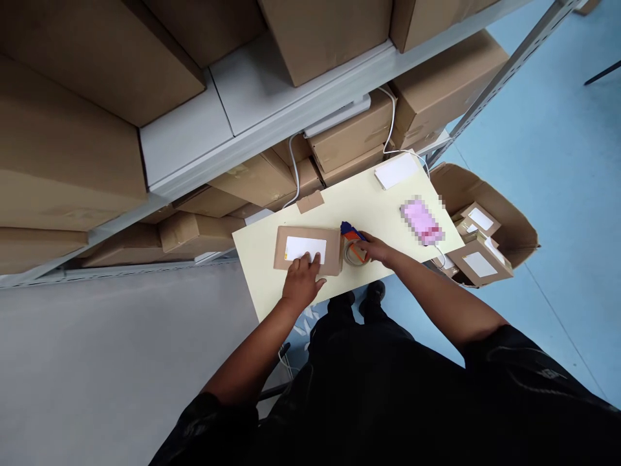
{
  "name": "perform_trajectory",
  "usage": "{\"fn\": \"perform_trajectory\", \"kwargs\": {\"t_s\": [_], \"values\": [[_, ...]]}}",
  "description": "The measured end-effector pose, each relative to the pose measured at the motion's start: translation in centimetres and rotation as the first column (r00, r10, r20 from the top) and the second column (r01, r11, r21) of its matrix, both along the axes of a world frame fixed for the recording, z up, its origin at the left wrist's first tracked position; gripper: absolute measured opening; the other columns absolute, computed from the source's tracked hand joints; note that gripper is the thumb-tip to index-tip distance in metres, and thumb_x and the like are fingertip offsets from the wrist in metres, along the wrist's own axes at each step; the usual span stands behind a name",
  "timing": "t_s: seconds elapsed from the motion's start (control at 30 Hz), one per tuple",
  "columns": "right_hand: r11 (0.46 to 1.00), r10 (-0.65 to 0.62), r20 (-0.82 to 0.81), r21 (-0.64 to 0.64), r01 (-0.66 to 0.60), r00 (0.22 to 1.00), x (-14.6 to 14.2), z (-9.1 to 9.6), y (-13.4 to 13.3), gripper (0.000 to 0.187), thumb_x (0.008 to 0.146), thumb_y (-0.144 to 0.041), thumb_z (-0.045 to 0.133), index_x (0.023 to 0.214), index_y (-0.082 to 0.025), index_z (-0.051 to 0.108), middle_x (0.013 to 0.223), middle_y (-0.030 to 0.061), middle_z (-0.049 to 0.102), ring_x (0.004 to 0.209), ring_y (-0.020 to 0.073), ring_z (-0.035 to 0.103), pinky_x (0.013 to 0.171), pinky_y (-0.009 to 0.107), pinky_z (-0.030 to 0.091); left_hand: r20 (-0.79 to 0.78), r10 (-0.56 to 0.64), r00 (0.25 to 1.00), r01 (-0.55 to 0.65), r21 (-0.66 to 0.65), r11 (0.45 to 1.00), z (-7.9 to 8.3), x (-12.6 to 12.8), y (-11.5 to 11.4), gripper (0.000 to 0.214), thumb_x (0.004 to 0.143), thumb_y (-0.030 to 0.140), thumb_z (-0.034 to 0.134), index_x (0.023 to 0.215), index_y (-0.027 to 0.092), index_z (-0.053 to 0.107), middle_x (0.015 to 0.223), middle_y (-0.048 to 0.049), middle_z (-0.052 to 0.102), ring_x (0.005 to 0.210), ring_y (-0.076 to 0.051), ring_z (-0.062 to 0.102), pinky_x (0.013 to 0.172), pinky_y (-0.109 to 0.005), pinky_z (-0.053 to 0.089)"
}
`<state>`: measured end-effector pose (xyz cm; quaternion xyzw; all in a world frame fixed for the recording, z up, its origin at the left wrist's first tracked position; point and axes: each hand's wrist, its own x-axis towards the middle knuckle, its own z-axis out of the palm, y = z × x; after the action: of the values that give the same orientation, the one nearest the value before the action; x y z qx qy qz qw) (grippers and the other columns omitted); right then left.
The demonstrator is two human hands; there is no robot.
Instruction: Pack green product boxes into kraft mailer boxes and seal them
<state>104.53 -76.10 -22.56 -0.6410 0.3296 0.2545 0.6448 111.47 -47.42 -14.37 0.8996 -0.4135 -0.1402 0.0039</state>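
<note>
Head view: your left hand presses down on the near part of a small brown box, fingers spread over its white label, with the thumb reaching out to the right. It steadies the box from above rather than pinching it. Your right hand is closed around the right side of an orange-and-blue tape dispenser, which carries a roll of tape; the exact finger placement underneath is hidden from you here.

The box lies flat on the left half of the pale table, label up, and the dispenser is just beside its right end. Whether they touch, or whether any tape runs between them, you cannot tell at this size. A scrap of cardboard lies beyond the box, and a pink pixelated item sits well to the right.

By the look of it, you are at the sealing step, tape in hand at the box's right end. The next move would seem to call for a firm left hand holding the box square, your fingers clear of the blue head, and a steady right-hand pull along the surface to be taped.
</note>
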Motion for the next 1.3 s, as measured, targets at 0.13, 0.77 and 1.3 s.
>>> {"fn": "perform_trajectory", "kwargs": {"t_s": [0.13, 0.77, 1.3], "values": [[0.996, 0.087, -0.038, -0.013, -0.088, 0.995, 4.3, 1.5, -0.5, 0.078, 0.087, -0.059, 0.069, 0.157, -0.03, 0.049, 0.133, 0.0124, 0.072, 0.094, 0.0271, 0.069, 0.062, 0.03, 0.051, 0.017, -0.115, 0.993, 0.116, -0.061, 0.991, -0.6, 3.4, 0.5, 0.078, 0.082, 0.054, 0.082, 0.149, 0.021, 0.059, 0.157, -0.0213, 0.05, 0.153, -0.045, 0.036, 0.128, -0.063, 0.022], [0.975, 0.222, -0.015, -0.019, -0.223, 0.975, 7.4, 2.3, -1.2, 0.076, 0.089, -0.071, 0.066, 0.15, -0.027, 0.058, 0.118, 0.0115, 0.077, 0.081, 0.0231, 0.066, 0.055, 0.027, 0.042, -0.036, -0.013, 0.999, 0.01, -0.076, 0.997, -2.0, 4.8, 0.0, 0.11, 0.08, 0.067, 0.077, 0.168, 0.018, 0.031, 0.177, -0.0183, 0.017, 0.165, -0.04, 0.009, 0.132, -0.061, 0.003], [0.98, 0.046, 0.08, 0.19, -0.06, 0.996, -8.6, -0.9, 1.2, 0.076, 0.089, -0.065, 0.07, 0.154, -0.03, 0.053, 0.141, 0.0059, 0.07, 0.132, 0.0333, 0.064, 0.113, 0.051, 0.051, -0.036, 0.029, 0.999, -0.031, -0.056, 0.998, -2.1, 4.8, -0.5, 0.108, 0.08, 0.066, 0.077, 0.166, 0.019, 0.034, 0.177, -0.0175, 0.018, 0.165, -0.038, 0.011, 0.133, -0.058, 0.001]]}}
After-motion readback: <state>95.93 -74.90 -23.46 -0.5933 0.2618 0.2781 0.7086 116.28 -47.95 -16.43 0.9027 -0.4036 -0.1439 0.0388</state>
